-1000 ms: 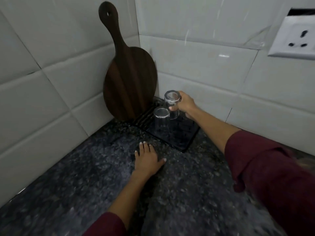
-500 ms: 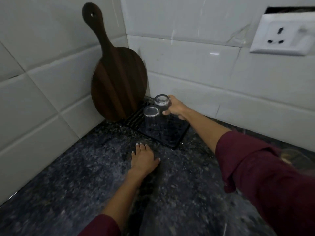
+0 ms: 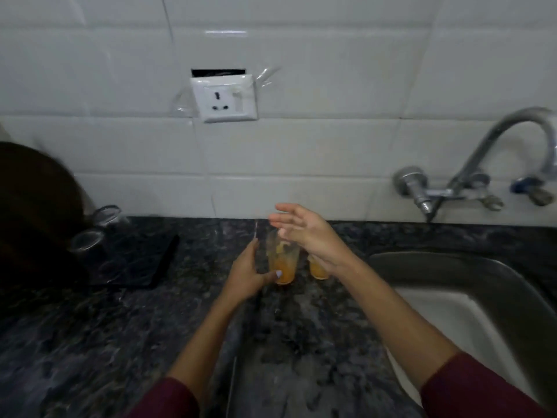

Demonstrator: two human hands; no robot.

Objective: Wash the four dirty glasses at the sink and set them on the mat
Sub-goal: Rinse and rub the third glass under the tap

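Two dirty glasses with orange residue stand on the dark granite counter left of the sink. My left hand grips the nearer dirty glass, thumb across its front. My right hand hovers over that glass with fingers spread, holding nothing, and hides most of the second dirty glass behind it. Two clean glasses stand upside down on the black mat at the far left.
A dark wooden cutting board leans against the wall at the left edge. A chrome wall tap arches over the steel sink at the right. A white socket is on the tiled wall.
My view swung right from the mat to the sink side. My right hand let go of the inverted glass on the mat. My left hand left the counter and took hold of a dirty glass.
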